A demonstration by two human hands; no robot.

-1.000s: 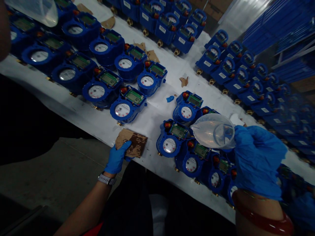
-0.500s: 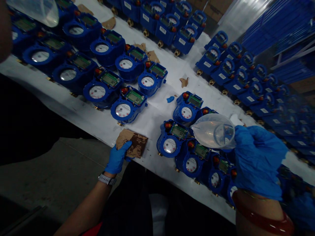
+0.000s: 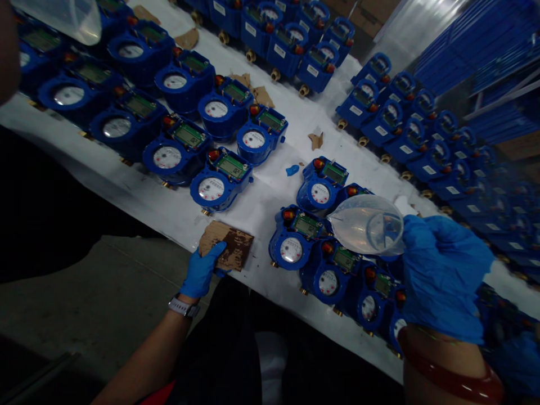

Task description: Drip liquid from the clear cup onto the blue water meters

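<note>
My left hand (image 3: 201, 271), in a blue glove, is closed on a flat piece of cardboard (image 3: 217, 242) with dark stains at the table's front edge. My right hand (image 3: 442, 270), also gloved in blue, grips a clear plastic cup (image 3: 360, 225) by its base end. The cup is tilted, its mouth facing left above a blue water meter (image 3: 295, 239) and its neighbours. The nearby meters have a white dial and a green circuit board with a small display. Another water meter (image 3: 219, 180) stands behind the cardboard.
White sheeting covers the table (image 3: 270, 191). Several capped meters (image 3: 318, 67) line its far side. Torn cardboard scraps (image 3: 315, 140) and a blue scrap (image 3: 292, 170) lie mid-table. At top left, another clear cup (image 3: 80, 22) hangs over meters near a blurred person's part (image 3: 8, 62).
</note>
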